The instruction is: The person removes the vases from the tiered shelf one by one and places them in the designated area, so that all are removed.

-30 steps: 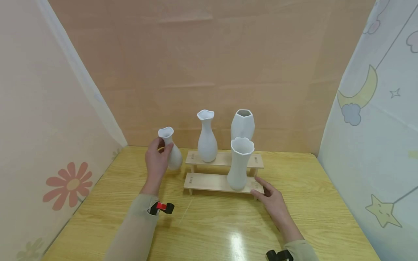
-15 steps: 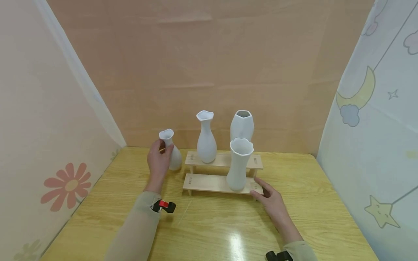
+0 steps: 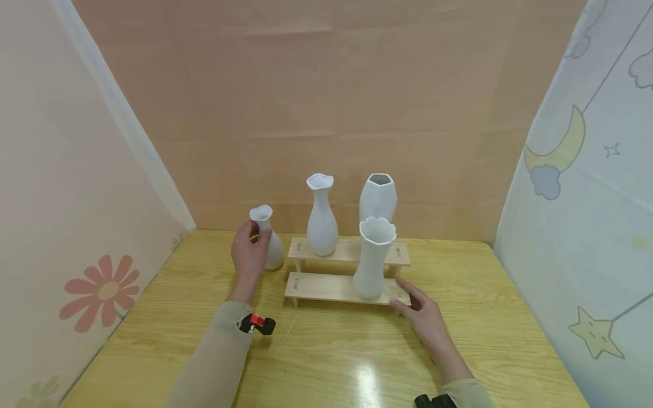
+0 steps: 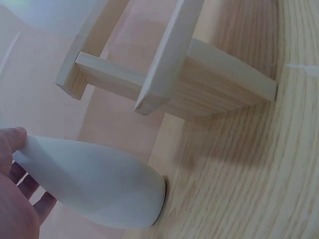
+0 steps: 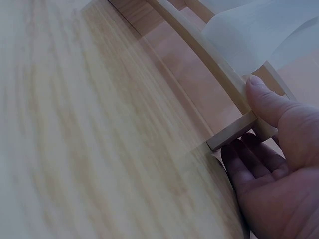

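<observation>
At the left, my left hand (image 3: 248, 258) pinches the neck of a small white vase (image 3: 274, 254) with a wavy rim. That vase stands nearly upright, its base right at the tabletop in the left wrist view (image 4: 109, 184). Beside it is a two-tier wooden display stand (image 3: 321, 287). My right hand (image 3: 428, 322) grips the right end of its lower shelf, thumb at the front edge and fingers curled beneath in the right wrist view. A scalloped-rim vase (image 3: 371, 269) stands on that lower shelf near this hand. The upper shelf bears a slender-necked vase (image 3: 322, 226) and a faceted vase (image 3: 377, 198), partly hidden.
The wood-grain table (image 3: 326, 351) lies under everything. A plain tan backdrop (image 3: 326, 113) hangs behind it. Patterned side panels close in the left, with a flower (image 3: 107, 290), and the right, with a moon (image 3: 566, 147).
The vase in my left hand has come down slightly and tilted more upright, nearer the stand's left side. My right hand keeps its grip on the stand; the whole head view has shifted a little.
</observation>
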`<action>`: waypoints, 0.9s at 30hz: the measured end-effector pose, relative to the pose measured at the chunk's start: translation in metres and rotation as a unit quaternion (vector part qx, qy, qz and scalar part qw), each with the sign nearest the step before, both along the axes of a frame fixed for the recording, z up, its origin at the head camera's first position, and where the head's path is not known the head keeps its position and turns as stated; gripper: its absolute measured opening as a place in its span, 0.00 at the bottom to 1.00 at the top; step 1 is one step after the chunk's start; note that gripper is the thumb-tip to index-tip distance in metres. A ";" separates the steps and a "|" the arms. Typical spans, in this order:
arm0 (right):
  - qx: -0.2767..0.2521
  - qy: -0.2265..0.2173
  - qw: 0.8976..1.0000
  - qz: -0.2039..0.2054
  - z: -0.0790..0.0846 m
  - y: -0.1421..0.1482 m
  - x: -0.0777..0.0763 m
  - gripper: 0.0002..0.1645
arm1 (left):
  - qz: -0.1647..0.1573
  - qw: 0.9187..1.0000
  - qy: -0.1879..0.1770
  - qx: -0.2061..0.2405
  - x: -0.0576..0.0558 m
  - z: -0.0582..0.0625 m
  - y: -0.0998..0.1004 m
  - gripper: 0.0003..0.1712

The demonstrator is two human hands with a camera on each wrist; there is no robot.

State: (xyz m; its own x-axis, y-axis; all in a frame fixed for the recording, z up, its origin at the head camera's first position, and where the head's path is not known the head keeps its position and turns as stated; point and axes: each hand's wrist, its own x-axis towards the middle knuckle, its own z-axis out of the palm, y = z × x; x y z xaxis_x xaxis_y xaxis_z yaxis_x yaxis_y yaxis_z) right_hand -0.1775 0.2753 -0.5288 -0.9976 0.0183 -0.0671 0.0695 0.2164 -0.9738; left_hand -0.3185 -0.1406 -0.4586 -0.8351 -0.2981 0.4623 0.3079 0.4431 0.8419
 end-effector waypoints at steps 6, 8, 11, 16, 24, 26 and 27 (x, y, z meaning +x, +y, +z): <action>-0.003 0.002 1.000 -0.003 0.002 -0.001 0.001 0.47 | 0.002 1.000 -0.007 -0.009 -0.003 0.000 0.000 0.14; -0.002 -0.001 1.000 -0.005 0.002 -0.001 0.001 0.48 | 0.003 1.000 -0.012 -0.013 -0.004 0.000 0.001 0.15; 0.000 -0.006 1.000 -0.006 0.001 -0.002 0.000 0.48 | 0.004 1.000 -0.019 -0.015 -0.004 0.000 0.001 0.17; -0.005 -0.008 1.000 -0.001 0.001 -0.002 0.000 0.47 | 0.010 0.999 -0.020 -0.024 -0.004 -0.002 0.002 0.20; -0.005 -0.004 1.000 -0.005 0.000 -0.002 0.000 0.47 | 0.016 0.998 -0.024 -0.047 -0.007 -0.004 0.003 0.22; -0.005 -0.003 1.000 -0.005 -0.001 -0.001 0.000 0.47 | 0.016 0.998 -0.025 -0.050 -0.007 -0.004 0.003 0.22; -0.005 -0.004 1.000 -0.004 -0.001 -0.001 0.000 0.47 | 0.016 0.998 -0.025 -0.050 -0.007 -0.004 0.003 0.22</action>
